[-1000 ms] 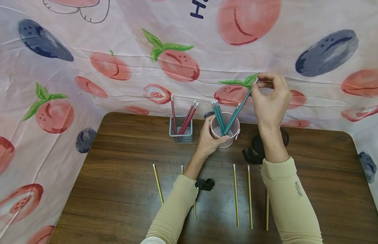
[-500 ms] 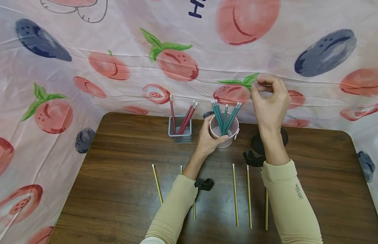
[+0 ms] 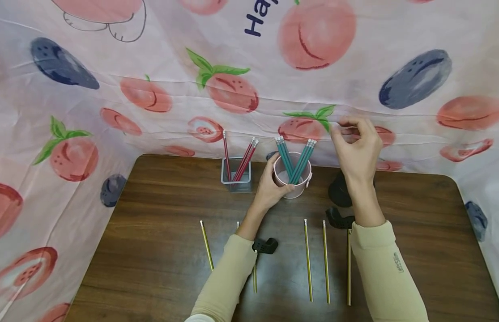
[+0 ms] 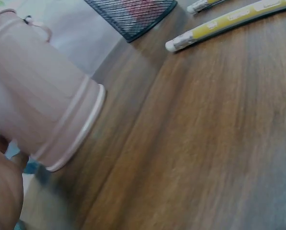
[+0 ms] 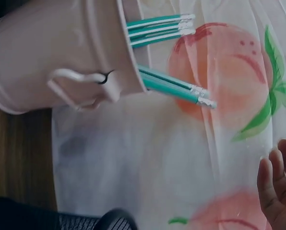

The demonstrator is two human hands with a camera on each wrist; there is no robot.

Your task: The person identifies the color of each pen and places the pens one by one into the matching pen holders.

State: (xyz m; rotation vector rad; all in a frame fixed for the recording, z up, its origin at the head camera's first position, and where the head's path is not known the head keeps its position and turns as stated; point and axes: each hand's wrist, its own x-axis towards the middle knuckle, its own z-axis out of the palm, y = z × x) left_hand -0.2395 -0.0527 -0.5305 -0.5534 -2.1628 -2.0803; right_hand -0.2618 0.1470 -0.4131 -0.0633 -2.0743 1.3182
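My left hand (image 3: 269, 187) grips the side of a pale pink pail (image 3: 296, 192), its thumb across the near side. Inside, several teal pencils (image 3: 284, 154) lean in two groups, with their eraser ends up over the rim. In the right wrist view the pail (image 5: 52, 52) shows its looped handle, and the eraser ends stick out. Up and right of the pail, my right hand (image 3: 360, 154) hovers in front of the printed cloth, fingers bent loosely with nothing between them. The left wrist view shows the pail's base (image 4: 78, 129) low over the wooden table.
A clear square container (image 3: 237, 187) with several red pencils (image 3: 246, 161) stands left of the pail. A black mesh cup (image 3: 339, 191) sits at right, partly behind my right wrist. Several yellow pencils (image 3: 308, 259) lie nearer. Printed cloth (image 3: 217, 27) walls the table's (image 3: 160, 223) back.
My right hand let go of a teal pencil, which dropped into the pail and now leans with the right group. That hand stays raised; my left hand keeps its hold. The head view shifted slightly.
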